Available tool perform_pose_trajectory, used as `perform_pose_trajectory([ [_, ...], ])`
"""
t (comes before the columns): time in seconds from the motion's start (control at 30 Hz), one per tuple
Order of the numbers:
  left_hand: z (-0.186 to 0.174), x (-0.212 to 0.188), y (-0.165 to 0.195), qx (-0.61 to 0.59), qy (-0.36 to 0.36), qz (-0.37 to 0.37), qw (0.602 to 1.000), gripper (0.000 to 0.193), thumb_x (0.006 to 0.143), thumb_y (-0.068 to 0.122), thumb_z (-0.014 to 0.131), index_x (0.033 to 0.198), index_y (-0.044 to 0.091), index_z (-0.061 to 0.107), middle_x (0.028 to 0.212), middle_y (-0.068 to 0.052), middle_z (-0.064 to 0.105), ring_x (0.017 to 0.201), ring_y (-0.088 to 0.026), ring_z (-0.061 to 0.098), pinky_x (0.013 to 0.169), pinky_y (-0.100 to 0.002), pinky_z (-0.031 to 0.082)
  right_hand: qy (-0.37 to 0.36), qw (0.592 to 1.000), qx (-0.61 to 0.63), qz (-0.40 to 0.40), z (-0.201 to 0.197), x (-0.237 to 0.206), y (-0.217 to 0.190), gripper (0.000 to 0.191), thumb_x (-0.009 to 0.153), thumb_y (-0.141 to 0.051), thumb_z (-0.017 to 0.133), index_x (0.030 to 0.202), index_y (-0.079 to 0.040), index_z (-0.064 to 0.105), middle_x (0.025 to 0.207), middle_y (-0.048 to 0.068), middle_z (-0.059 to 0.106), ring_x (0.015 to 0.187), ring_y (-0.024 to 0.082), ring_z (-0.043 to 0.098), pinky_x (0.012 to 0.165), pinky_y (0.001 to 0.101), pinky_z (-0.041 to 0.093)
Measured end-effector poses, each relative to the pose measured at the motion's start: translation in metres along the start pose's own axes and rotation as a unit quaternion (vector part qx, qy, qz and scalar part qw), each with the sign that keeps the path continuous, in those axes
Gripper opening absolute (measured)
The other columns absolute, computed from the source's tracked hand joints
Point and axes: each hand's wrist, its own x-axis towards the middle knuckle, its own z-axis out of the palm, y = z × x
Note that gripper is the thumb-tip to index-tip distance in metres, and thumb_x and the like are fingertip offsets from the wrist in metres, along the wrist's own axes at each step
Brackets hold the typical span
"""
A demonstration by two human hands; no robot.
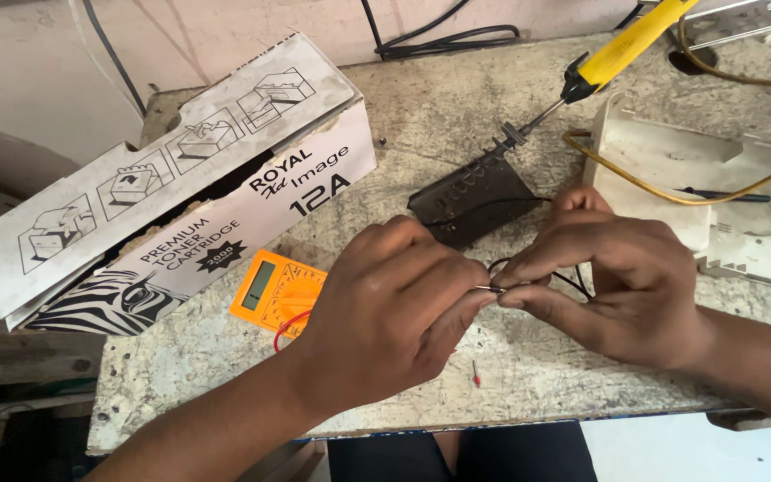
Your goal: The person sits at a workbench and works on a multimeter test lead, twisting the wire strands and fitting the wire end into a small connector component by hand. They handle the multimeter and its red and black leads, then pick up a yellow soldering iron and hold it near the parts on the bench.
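My left hand [394, 299] and my right hand [613, 268] meet over the worn workbench [510, 375]. Both pinch the bare end of a thin black wire [495, 287] between thumb and forefinger, fingertips almost touching. The wire loops back under my right hand toward a small dark metal stand [473, 201]. A yellow-handled soldering iron [600, 67] rests with its tip on that stand, just behind my hands.
An orange multimeter [274, 290] with a red lead [289, 326] lies left of my left hand. A long white cardboard box [189, 187] lies at the left. A white plastic casing [716, 178] with a yellow cable [671, 192] sits at the right. A small red-tipped pin [476, 375] lies near the front edge.
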Motion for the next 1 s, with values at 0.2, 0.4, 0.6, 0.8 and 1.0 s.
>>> perform_pose_trajectory([
  [0.2,-0.001,-0.002,-0.001,0.031,-0.012,0.011,0.999,0.011,0.093,0.013,0.075,0.102,0.008,0.069,0.094,-0.003,0.069,0.088,-0.024,0.06,0.077,-0.04,0.045,-0.01,1.0,0.012,-0.005,0.004,0.004,0.001,0.026,0.085,-0.012,0.083,0.105,-0.008,0.067,0.093,0.003,0.079,0.079,0.006,0.075,0.082,0.0272,0.047],
  [0.4,-0.002,-0.002,-0.002,0.044,-0.024,0.017,0.999,0.007,0.093,0.012,0.074,0.099,0.01,0.071,0.095,-0.001,0.071,0.09,-0.022,0.06,0.078,-0.04,0.045,-0.026,0.999,0.003,-0.018,0.001,0.003,0.001,0.024,0.086,-0.012,0.082,0.105,-0.009,0.066,0.092,0.003,0.079,0.079,0.005,0.075,0.08,0.0283,0.046],
  [0.6,-0.001,-0.003,-0.002,0.036,-0.021,0.013,0.999,0.007,0.093,0.013,0.076,0.099,0.011,0.073,0.098,0.001,0.073,0.091,-0.021,0.06,0.079,-0.039,0.045,-0.021,0.997,0.071,-0.018,0.004,0.002,0.006,0.025,0.09,-0.007,0.079,0.111,-0.006,0.064,0.097,0.005,0.078,0.081,0.007,0.076,0.079,0.0263,0.049],
  [0.8,-0.002,-0.004,-0.003,0.03,-0.032,0.019,0.999,0.016,0.086,0.01,0.075,0.102,0.014,0.074,0.101,0.003,0.072,0.095,-0.02,0.06,0.082,-0.039,0.046,-0.03,0.998,0.046,-0.014,0.003,0.0,0.008,0.022,0.09,-0.009,0.078,0.108,-0.007,0.066,0.097,0.004,0.079,0.082,0.007,0.076,0.081,0.0274,0.05],
  [1.0,-0.004,-0.004,-0.002,0.041,-0.007,0.021,0.999,0.016,0.086,0.01,0.076,0.101,0.014,0.074,0.1,0.002,0.072,0.095,-0.022,0.061,0.082,-0.038,0.047,-0.098,0.988,0.086,0.088,-0.002,0.006,-0.002,0.02,0.093,-0.009,0.072,0.112,-0.005,0.069,0.105,0.008,0.074,0.102,0.019,0.071,0.091,0.0353,0.054],
])
